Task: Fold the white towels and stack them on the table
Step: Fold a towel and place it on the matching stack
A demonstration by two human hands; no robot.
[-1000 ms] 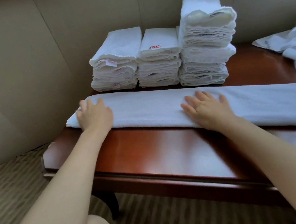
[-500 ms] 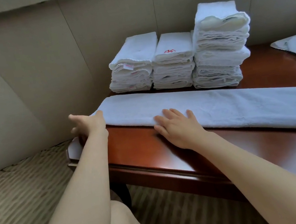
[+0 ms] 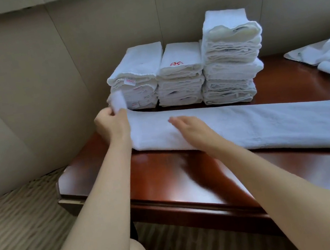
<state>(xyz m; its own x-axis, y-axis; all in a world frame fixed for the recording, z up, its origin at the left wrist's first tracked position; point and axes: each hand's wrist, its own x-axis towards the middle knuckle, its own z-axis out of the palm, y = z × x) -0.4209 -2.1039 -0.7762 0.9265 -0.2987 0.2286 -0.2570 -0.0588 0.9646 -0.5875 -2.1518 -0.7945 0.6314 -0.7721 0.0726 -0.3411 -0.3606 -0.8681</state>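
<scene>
You have one view, worn on your head, looking forward and down, close over the table (image 3: 168, 180) corner, walls behind, carpet at lower left

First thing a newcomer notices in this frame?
Probably the long white towel stretched across the dark red table, with the left hand pinching its left end up and the right hand flat on it. Behind it, three stacks of folded towels line the wall, the rightmost one tallest.

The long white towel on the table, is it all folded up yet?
Not yet: the long white towel lies as a long strip; the left hand lifts one end.
</scene>
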